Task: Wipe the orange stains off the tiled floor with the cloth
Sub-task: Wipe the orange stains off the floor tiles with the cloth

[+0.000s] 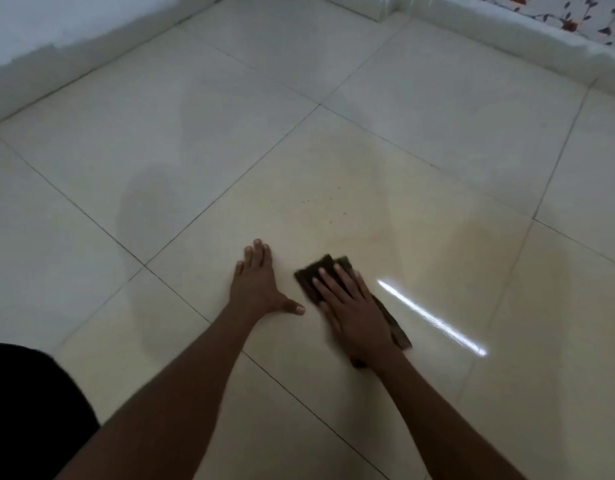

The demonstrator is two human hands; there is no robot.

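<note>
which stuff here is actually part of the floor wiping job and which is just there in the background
Part of the job:
- dark cloth, pressed flat under the right hand
- faint orange stains and small specks on the tiled floor
- left hand, flat on the tile beside the cloth

Just there:
- white wall base
- floral fabric, far corner
- bright light streak on the tile

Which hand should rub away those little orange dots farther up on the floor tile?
The right hand, probably. It already presses flat on the dark brown folded cloth, just below the small orange specks. The left hand rests bare on the cream tiled floor, holding nothing.
</note>
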